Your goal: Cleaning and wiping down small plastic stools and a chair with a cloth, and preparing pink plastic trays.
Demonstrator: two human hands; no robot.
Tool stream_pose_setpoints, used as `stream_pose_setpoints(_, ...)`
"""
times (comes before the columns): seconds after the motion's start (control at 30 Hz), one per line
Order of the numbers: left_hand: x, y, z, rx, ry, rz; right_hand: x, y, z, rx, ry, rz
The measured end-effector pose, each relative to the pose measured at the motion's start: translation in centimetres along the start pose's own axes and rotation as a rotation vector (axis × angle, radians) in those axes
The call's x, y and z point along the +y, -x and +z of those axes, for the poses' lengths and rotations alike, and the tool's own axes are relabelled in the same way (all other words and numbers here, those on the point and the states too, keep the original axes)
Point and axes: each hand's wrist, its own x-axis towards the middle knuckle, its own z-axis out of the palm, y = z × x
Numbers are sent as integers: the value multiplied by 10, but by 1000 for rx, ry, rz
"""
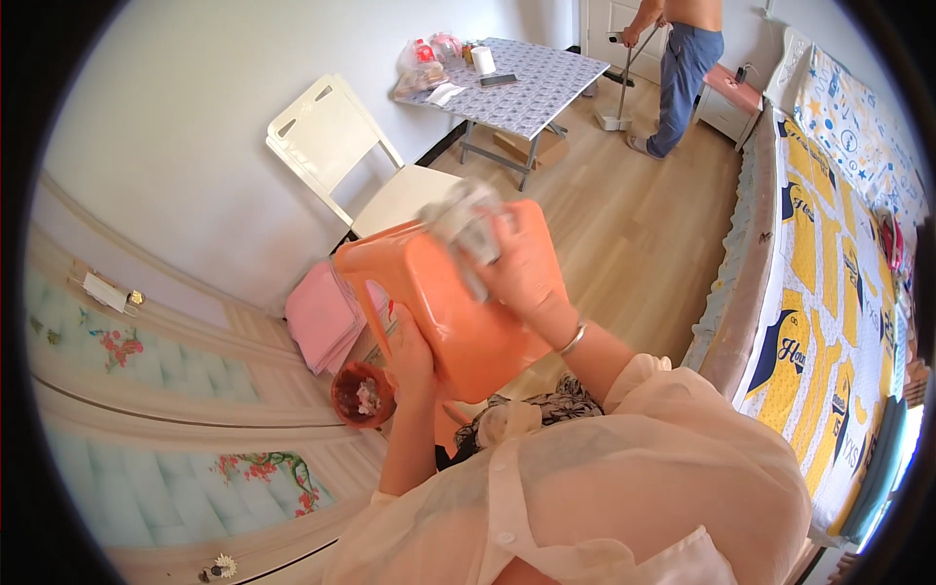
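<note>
An orange plastic stool point(434, 312) is held tilted in front of my body. My left hand point(411, 356) grips it by its near left edge, beside an opening in its side. My right hand point(522, 273), with a bracelet at the wrist, presses a greyish-white cloth point(458, 216) onto the stool's upper surface. The cloth is blurred and bunched under my fingers. Part of the stool's underside and legs is hidden from view.
A cream folding chair point(331, 146) stands just beyond the stool. Pink folded boards or seats point(322, 317) and a reddish bin point(356, 395) are at the left, by cabinet doors. A patterned table point(546, 83) is farther back. A bed point(819, 322) lines the right. Another person point(687, 68) holds a broom and dustpan.
</note>
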Motion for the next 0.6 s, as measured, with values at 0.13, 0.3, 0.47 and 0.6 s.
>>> stream_pose_setpoints(0.13, -10, 2, 33, -18, 435, 94, -21, 32, 0, -276, -139, -428)
stream_pose_setpoints(0.3, 26, -1, 32, -496, 982, -173, 22, 78, -27, -414, -118, -436)
stream_pose_setpoints(0.47, 55, 11, 56, -174, 662, -153, 104, 71, -46, -161, 65, 232)
stream_pose_setpoints(0.6, 47, 15, 67, -169, 582, -194, 113, 43, -52, 29, 59, 400)
